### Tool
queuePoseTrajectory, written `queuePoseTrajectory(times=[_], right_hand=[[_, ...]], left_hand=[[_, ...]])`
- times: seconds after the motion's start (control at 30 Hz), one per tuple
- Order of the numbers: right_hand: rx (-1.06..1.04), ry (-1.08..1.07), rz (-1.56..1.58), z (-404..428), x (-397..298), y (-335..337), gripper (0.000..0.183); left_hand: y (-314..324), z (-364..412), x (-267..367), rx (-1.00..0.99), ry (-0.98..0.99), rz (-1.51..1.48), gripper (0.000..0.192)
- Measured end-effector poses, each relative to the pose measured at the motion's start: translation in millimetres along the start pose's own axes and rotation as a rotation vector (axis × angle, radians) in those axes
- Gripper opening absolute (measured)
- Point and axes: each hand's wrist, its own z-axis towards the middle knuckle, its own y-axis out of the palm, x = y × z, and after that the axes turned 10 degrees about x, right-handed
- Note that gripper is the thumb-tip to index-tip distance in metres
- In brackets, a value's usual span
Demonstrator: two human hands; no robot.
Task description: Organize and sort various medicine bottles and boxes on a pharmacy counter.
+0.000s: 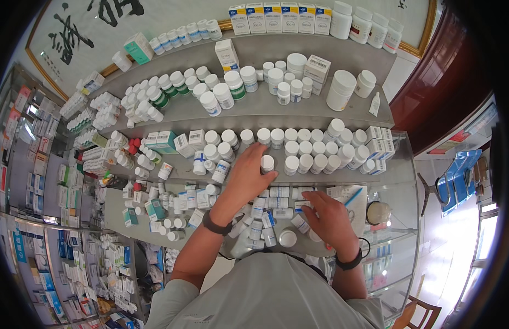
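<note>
My left hand (248, 170) reaches over the lowest riser step, its fingers stretched toward a white-capped bottle (264, 135) in the back row. Another white bottle (267, 163) stands between its thumb and fingers; whether the hand grips it is unclear. On the lower counter, my right hand (330, 216) hovers with spread fingers over lying bottles and small boxes. Its fingertips are close to a lying white bottle (299, 192) and a small blue-and-white box (301, 205). To the right of the left hand, rows of upright white bottles (318, 148) fill the step.
Higher steps hold more bottles (223, 95) and medicine boxes (273, 18). A blue pen (353, 196) rests on paper near a round, pale-topped container (377, 213). Stocked glass shelves (36, 164) stand left; a glass counter edge (414, 205) and blue chairs (456, 181) are right.
</note>
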Motion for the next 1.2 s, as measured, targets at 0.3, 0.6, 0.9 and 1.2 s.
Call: queuePoseTrajectory(times=[0.3, 0.6, 0.9, 1.2], right_hand=[[0.0, 0.022, -0.007, -3.5, 3.7, 0.7, 0.027], [-0.008, 0.01, -0.015, -4.3, 1.0, 0.8, 0.027], [0.004, 0.003, 0.029, -4.6, -9.4, -2.4, 0.028], [0.02, 0.007, 0.009, -7.2, -9.9, -7.2, 0.027]], left_hand=[[-8.5, -3.3, 9.8, -0.027, -0.154, -0.011, 0.056], [9.8, 10.6, 10.1, 0.061, -0.179, -0.097, 0.034], [26.3, 10.6, 13.2, 0.204, -0.112, -0.075, 0.027], [-14.7, -31.7, 9.8, 0.365, 0.029, -0.039, 0.026]])
